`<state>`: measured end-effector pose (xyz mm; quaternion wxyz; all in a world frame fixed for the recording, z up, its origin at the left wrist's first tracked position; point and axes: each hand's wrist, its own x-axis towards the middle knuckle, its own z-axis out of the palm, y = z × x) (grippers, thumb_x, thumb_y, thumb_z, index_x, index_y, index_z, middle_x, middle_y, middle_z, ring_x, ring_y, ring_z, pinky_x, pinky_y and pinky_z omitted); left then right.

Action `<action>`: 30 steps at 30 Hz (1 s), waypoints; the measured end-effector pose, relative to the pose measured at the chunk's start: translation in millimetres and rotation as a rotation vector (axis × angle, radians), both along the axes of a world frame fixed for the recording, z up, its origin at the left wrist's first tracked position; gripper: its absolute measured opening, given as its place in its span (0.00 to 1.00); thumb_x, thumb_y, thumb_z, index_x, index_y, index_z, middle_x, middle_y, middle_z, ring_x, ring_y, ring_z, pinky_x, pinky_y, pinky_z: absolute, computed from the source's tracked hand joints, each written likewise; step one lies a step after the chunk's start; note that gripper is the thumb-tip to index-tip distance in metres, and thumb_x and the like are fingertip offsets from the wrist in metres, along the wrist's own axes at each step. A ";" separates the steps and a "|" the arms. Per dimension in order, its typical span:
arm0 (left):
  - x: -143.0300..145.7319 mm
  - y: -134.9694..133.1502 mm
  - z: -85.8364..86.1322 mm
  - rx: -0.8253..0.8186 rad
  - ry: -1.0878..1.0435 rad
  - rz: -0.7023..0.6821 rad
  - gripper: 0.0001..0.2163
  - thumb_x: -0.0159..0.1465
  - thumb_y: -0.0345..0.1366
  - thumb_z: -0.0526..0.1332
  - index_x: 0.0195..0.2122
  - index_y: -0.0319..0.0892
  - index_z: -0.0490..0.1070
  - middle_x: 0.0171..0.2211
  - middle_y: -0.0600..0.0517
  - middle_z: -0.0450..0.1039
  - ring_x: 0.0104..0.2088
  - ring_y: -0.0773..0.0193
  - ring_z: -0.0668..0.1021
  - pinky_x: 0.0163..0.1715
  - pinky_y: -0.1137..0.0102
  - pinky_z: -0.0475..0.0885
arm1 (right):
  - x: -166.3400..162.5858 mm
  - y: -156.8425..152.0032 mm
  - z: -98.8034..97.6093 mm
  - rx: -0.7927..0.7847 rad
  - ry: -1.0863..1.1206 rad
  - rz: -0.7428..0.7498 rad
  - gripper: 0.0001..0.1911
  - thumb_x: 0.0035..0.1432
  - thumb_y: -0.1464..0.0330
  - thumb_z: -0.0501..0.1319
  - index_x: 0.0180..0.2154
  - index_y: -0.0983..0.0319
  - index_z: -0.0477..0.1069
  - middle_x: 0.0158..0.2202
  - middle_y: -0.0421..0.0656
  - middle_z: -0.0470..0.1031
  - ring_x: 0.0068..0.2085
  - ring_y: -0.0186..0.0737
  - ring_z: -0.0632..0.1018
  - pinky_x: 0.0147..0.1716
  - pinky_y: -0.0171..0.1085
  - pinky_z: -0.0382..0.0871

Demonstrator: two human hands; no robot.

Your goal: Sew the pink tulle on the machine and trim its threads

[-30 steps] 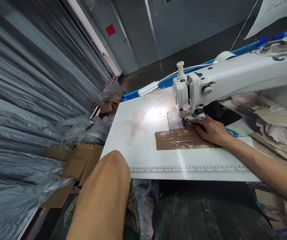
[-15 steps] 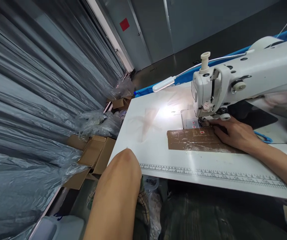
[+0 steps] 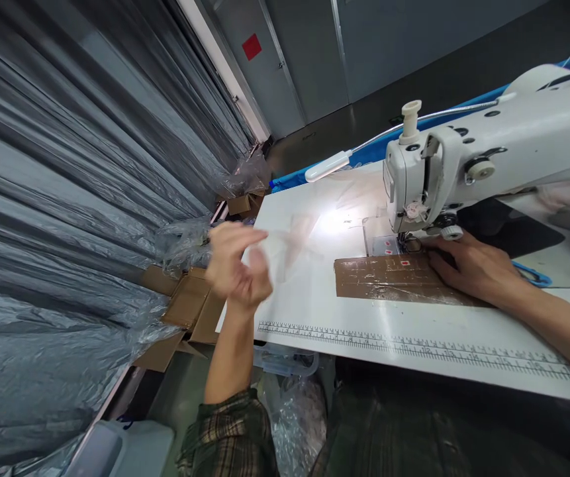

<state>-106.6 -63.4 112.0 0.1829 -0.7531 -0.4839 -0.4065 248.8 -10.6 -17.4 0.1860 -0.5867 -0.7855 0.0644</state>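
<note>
The right hand (image 3: 471, 267) is laid palm down on the right end of a brown taped panel (image 3: 384, 278). Its fingers are stretched almost flat, with the tips just beside the presser foot. Nothing is gripped; the panel is only pressed under the hand.

The panel lies flat on the white bench (image 3: 314, 308), directly in front of the head of the white sewing machine (image 3: 488, 152). Small red marks (image 3: 404, 263) are seen near the panel's far edge, close to the needle.

The left hand (image 3: 237, 268) is raised above the left front corner of the bench, well apart from the panel. Its fingers are loosely curled. The hand is blurred, and a pale translucent patch is seen at the fingertips; whether anything is held cannot be told. A plaid sleeve (image 3: 230, 430) is noted lower on that arm.

A gooseneck lamp (image 3: 328, 165) is lit over the far part of the bench. A printed ruler scale (image 3: 414, 344) runs along the bench's front edge. A blue loop (image 3: 530, 275) lies beyond the right wrist. Cardboard boxes (image 3: 190, 308) and grey plastic sheeting (image 3: 66, 165) are recorded to the left of the bench.
</note>
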 end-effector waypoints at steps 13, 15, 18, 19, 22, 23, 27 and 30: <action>-41.9 85.5 -64.1 -0.681 0.143 0.140 0.06 0.66 0.34 0.58 0.37 0.41 0.74 0.56 0.44 0.70 0.56 0.53 0.71 0.61 0.54 0.59 | 4.3 -0.5 -3.4 0.048 -0.015 0.036 0.19 0.64 0.63 0.53 0.52 0.58 0.74 0.40 0.50 0.73 0.39 0.52 0.78 0.30 0.43 0.71; -38.9 82.1 -55.1 -0.650 0.098 0.142 0.06 0.66 0.36 0.58 0.37 0.41 0.72 0.53 0.46 0.73 0.53 0.56 0.74 0.58 0.59 0.63 | 4.7 -0.2 -4.2 0.064 -0.016 0.049 0.19 0.64 0.63 0.53 0.52 0.58 0.74 0.42 0.50 0.73 0.40 0.52 0.78 0.30 0.42 0.71; -27.9 70.3 -40.0 -0.648 -0.033 0.093 0.08 0.64 0.41 0.60 0.37 0.41 0.71 0.41 0.48 0.78 0.44 0.60 0.78 0.47 0.67 0.70 | 4.6 -0.1 -3.9 0.079 -0.017 0.068 0.19 0.64 0.64 0.52 0.51 0.59 0.74 0.45 0.51 0.73 0.40 0.51 0.78 0.30 0.42 0.71; -21.4 64.6 -35.9 -0.669 -0.090 0.052 0.09 0.63 0.42 0.61 0.36 0.41 0.72 0.37 0.49 0.78 0.40 0.61 0.79 0.43 0.69 0.71 | 4.5 -0.3 -3.2 0.082 -0.019 0.074 0.19 0.64 0.64 0.52 0.51 0.59 0.75 0.45 0.51 0.73 0.40 0.50 0.78 0.30 0.41 0.71; 8.3 43.3 -28.3 -0.805 -0.208 -0.110 0.11 0.61 0.44 0.63 0.32 0.41 0.74 0.28 0.52 0.76 0.28 0.66 0.77 0.35 0.72 0.71 | 4.0 -2.9 1.5 0.076 0.044 0.103 0.18 0.65 0.64 0.51 0.47 0.60 0.77 0.44 0.51 0.74 0.39 0.50 0.77 0.32 0.42 0.71; 21.2 35.2 -27.7 -0.866 -0.242 -0.168 0.12 0.61 0.45 0.64 0.31 0.40 0.75 0.25 0.53 0.75 0.25 0.68 0.75 0.31 0.73 0.71 | 3.4 -4.7 4.5 0.063 0.111 0.134 0.18 0.65 0.63 0.52 0.46 0.60 0.77 0.43 0.51 0.75 0.38 0.50 0.78 0.34 0.43 0.72; 77.2 4.7 -33.9 -1.293 -0.405 -0.468 0.17 0.61 0.50 0.64 0.36 0.39 0.76 0.21 0.54 0.70 0.18 0.70 0.72 0.17 0.76 0.66 | -3.0 -15.8 21.8 -0.195 0.514 0.455 0.19 0.63 0.57 0.56 0.45 0.61 0.78 0.45 0.50 0.76 0.45 0.49 0.78 0.43 0.42 0.72; 109.1 -5.3 -41.9 -1.485 -0.350 -0.627 0.15 0.63 0.48 0.63 0.39 0.40 0.77 0.24 0.53 0.73 0.24 0.67 0.76 0.22 0.75 0.71 | -10.8 -24.6 33.0 -0.474 0.750 0.722 0.26 0.61 0.53 0.59 0.55 0.60 0.72 0.54 0.50 0.73 0.54 0.49 0.74 0.50 0.43 0.70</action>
